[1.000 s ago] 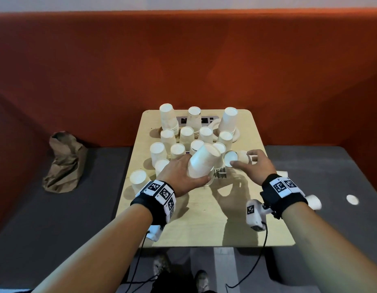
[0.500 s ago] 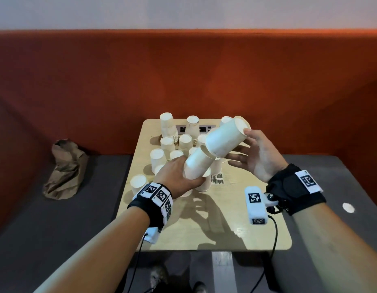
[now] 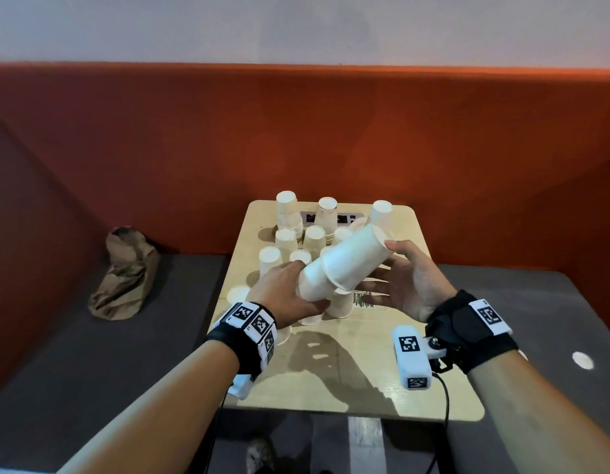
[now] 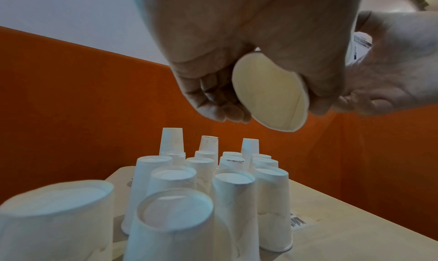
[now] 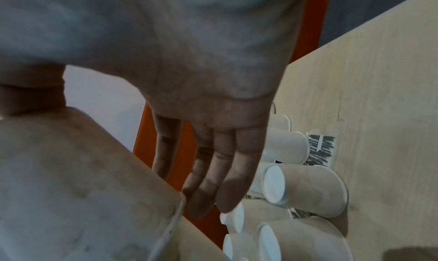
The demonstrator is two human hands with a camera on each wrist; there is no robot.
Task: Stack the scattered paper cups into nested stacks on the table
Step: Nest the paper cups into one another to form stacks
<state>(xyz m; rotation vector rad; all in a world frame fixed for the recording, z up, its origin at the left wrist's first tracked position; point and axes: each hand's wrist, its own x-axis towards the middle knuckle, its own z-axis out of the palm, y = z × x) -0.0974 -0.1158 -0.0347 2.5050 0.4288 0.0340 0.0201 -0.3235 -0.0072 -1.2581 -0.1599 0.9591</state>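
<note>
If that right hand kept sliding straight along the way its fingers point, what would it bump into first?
Probably the left hand. The right hand's fingers point leftward under the outer cup, toward where the left hand grips the inner cup. Depth is unclear, so the upside-down cups below are possible.

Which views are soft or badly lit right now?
Head view: sharp, hard shadows of both arms on the table. Left wrist view: nearest upturned cups blurred with a bluish cast, left hand washed out. Right wrist view: right hand dim, the held cup soft and murky.
</note>
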